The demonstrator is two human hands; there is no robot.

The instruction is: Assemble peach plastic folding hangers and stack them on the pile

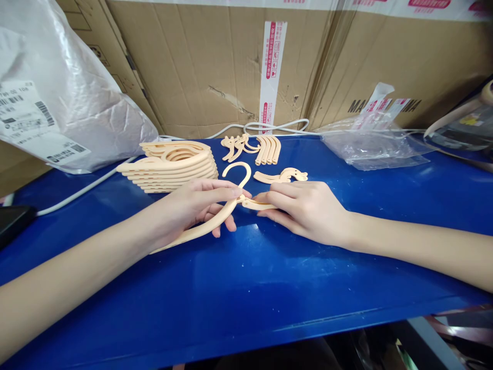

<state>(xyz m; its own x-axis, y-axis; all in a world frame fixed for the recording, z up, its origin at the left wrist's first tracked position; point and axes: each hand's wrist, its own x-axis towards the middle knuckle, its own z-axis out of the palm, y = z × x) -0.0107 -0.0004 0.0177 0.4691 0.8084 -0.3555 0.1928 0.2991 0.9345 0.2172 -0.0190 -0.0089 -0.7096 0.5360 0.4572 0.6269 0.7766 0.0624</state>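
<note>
A cream plastic folding hanger (206, 224) is held between both hands above the blue table, its hook pointing up. My left hand (204, 203) grips it near the base of the hook, thumb on top, with one long arm running down to the lower left. My right hand (304, 208) pinches the hanger's other, shorter-looking arm, whose end is hidden under the fingers. Just behind my right hand lies a folded cream hanger part (283, 176). Behind my left hand sits a neat stack of cream hangers (173, 167).
Loose hook pieces (234, 146) and several curved arm pieces (268, 150) lie at the back of the table (246, 298). Cardboard boxes (215, 67) stand behind. A white cable (92, 185), a plastic-wrapped parcel (65, 92) at left and a clear bag (379, 144) at right border the area.
</note>
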